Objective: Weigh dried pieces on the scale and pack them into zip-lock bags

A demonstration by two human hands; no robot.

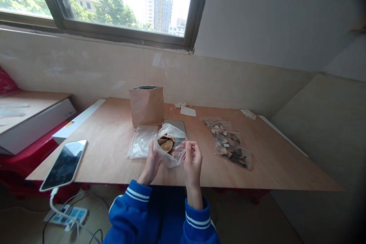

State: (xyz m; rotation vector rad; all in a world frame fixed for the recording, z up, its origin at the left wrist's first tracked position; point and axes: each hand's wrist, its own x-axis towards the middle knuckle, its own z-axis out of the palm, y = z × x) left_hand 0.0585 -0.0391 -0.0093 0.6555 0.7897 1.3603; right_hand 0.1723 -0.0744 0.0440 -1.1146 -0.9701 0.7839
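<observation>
Between my hands is a clear zip bag (pixel 172 161) with brown, curled dried pieces (pixel 166 145) inside, its mouth spread and facing me. My left hand (pixel 151 163) grips the bag's left side. On the right, my right hand (pixel 192 159) pinches the bag's edge near a red zip strip. Behind the bag lies a flat grey device (pixel 176 125), partly covered by it. To the left rests a stack of clear plastic bags (pixel 140 145). A brown paper pouch (pixel 147 106) stands upright behind them, its top open.
Several filled zip bags (pixel 233 151) lie on the right of the wooden table (pixel 274 160). A phone (pixel 65 164) with a white cable lies at the left edge. White paper (pixel 188 111) and crumpled tissue (pixel 248 114) lie toward the back. A power strip (pixel 68 214) is on the floor.
</observation>
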